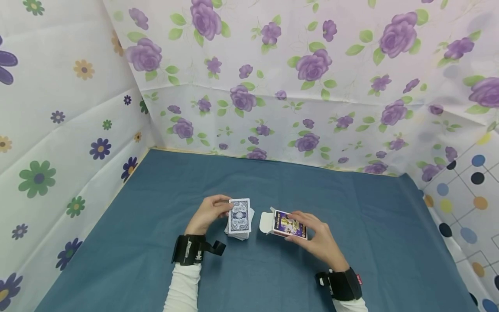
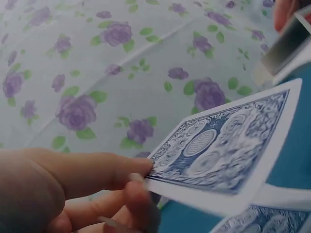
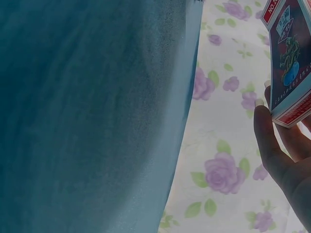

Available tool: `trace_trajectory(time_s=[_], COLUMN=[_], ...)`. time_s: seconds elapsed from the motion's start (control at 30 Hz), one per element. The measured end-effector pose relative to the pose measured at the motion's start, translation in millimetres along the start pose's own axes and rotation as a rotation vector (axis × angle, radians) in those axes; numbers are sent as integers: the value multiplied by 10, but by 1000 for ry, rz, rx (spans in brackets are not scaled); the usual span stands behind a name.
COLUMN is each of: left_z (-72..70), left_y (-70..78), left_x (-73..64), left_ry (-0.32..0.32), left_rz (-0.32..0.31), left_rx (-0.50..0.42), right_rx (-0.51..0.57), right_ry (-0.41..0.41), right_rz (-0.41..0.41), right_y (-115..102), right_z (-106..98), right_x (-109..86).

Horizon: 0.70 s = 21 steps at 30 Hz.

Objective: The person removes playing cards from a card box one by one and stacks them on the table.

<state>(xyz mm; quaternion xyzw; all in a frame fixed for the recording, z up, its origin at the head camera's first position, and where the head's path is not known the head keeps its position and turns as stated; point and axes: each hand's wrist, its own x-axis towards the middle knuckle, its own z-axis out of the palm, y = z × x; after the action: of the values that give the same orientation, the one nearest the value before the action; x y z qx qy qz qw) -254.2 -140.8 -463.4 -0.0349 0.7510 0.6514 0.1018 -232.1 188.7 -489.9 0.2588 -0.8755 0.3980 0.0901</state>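
Between thumb and fingers my left hand (image 1: 208, 213) pinches a playing card (image 1: 239, 216) by its left edge, patterned back facing up. Beneath that card lies a loose stack of cards (image 1: 241, 236), partly covered by it; in the left wrist view the held card (image 2: 218, 145) is tilted above another card (image 2: 267, 221). To the right, my right hand (image 1: 317, 236) grips a card box (image 1: 290, 224) by its sides. The box's white flap (image 1: 267, 222) stands open toward the cards. In the right wrist view, fingers hold the box (image 3: 291, 58) near its end.
A blue cloth (image 1: 273, 277) covers the table. Floral sheets (image 1: 280, 86) hang behind it and at the left, and a dotted sheet (image 1: 464, 208) hangs at the right. Black bands (image 1: 189, 250) circle both wrists, with a loose strap end on the left one.
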Motion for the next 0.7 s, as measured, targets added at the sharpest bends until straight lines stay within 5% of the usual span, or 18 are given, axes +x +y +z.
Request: trace_trajectory(time_s=[0.3, 0.7], left_z=[78, 148], left_y=[-217, -324], left_x=[156, 211], left_ry=[223, 325], left_rz=[-64, -130], left_rx=[20, 38], right_rx=[6, 9], right_ry=[-7, -11], right_rz=[4, 6], right_y=[7, 9], right_z=[12, 12], right_x=[-1, -2])
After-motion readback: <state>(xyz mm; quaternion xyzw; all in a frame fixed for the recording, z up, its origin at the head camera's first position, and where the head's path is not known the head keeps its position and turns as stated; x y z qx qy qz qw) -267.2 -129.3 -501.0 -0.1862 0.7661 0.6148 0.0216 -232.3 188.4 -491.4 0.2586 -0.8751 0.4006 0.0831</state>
